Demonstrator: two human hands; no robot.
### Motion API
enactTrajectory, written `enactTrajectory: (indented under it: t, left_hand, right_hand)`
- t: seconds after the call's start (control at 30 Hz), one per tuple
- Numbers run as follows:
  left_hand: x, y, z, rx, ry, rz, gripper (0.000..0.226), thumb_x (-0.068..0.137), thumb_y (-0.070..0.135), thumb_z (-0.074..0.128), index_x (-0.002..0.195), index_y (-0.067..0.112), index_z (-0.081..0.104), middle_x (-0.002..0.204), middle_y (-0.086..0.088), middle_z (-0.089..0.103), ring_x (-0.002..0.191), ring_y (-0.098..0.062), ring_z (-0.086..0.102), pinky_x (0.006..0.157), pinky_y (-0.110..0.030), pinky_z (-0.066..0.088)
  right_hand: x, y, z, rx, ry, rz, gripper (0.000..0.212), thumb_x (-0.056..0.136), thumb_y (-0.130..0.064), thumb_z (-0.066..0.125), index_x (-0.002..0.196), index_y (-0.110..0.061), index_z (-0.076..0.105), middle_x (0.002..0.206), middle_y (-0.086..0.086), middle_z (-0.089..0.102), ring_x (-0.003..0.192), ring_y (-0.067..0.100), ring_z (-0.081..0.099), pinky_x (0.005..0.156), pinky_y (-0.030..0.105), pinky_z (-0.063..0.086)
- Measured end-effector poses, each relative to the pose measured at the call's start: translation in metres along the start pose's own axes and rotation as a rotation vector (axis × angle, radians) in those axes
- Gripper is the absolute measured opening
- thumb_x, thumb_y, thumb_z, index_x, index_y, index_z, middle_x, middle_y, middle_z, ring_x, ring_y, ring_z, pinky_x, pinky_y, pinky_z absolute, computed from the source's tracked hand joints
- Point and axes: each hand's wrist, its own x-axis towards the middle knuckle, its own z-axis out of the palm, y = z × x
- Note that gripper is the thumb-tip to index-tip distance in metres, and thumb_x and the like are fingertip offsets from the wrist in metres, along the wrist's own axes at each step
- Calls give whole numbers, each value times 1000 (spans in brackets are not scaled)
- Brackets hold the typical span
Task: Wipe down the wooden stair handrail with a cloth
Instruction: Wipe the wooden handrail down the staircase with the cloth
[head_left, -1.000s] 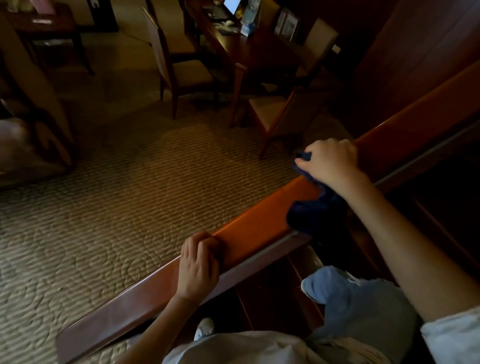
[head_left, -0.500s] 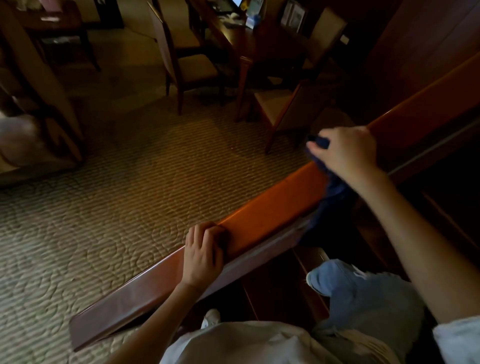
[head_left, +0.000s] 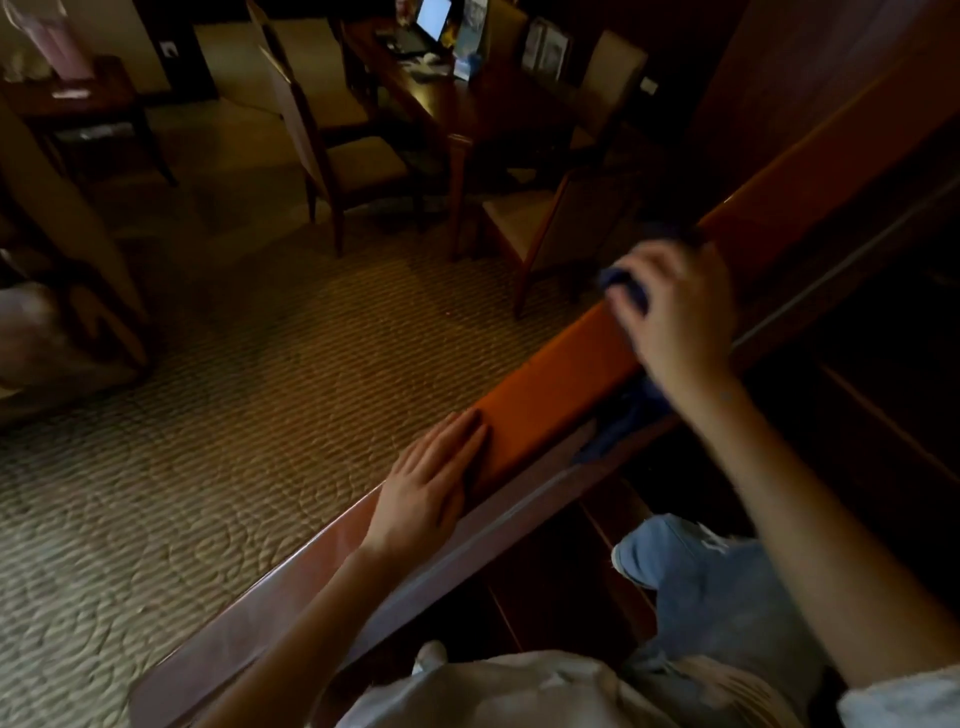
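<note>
While the lamplight is catching it, the wooden handrail (head_left: 550, 395) is glowing a warm orange along its flat top, running on a slant from low near the person up toward the far dark panelling, with a paler moulded edge on the stair side. And the right hand (head_left: 675, 306) is sitting on top of that rail, fingers curled down over a dark blue cloth (head_left: 626, 283), gripping it; a bit of blue is peeking out by the fingertips and more of it is hanging down off the stair-side edge below the wrist. It is a little blurred, so the exact fold of the cloth is hard to tell. Lower down the rail, the left hand (head_left: 431, 488) is lying flat on the top, fingers stretched out together and holding nothing. Half a second back those left fingers were curled over the rail's edge, and now they are laid out straight along it. The right hand with its cloth is sitting further up the slope than a second ago, with a longer run of bare orange wood showing between the two hands. Beyond the rail, patterned carpet (head_left: 218, 415) and a dining chair (head_left: 540, 228) are lying below.
</note>
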Motion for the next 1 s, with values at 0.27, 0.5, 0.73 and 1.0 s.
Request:
enactTrajectory:
  t: [0.27, 0.5, 0.73, 1.0]
  left_hand:
    - [91, 26, 11, -39, -64, 204, 52, 102, 26, 33, 148, 4, 27, 157, -12, 22, 147, -22, 18, 118, -42, 21]
    - [88, 29, 11, -108, -27, 190, 50, 100, 23, 35, 147, 4, 33, 156, -10, 26, 146, -23, 21, 119, -41, 19]
    - [88, 26, 8, -209, -37, 170, 49, 98, 17, 38, 145, 5, 37, 156, -7, 28, 145, -24, 23, 117, -47, 24]
    - [85, 19, 14, -174, 9, 194, 42, 100, 24, 40, 137, 6, 48, 148, -15, 41, 142, -26, 31, 114, -47, 31]
  right_hand:
    - [-44, -32, 20, 145, 159, 135, 24, 90, -19, 58, 111, -11, 68, 126, 8, 59, 120, 28, 51, 106, 41, 36]
    - [-12, 15, 5, 214, 167, 121, 24, 90, -20, 57, 111, -13, 68, 121, 5, 62, 117, 27, 55, 106, 49, 38]
    - [2, 7, 10, 266, 491, 431, 21, 92, -12, 62, 112, -11, 69, 126, 8, 59, 121, 23, 49, 107, 34, 38]
    - [-108, -108, 58, 658, 383, 353, 35, 91, -6, 60, 126, -5, 60, 144, 6, 40, 138, 21, 37, 114, 30, 29]
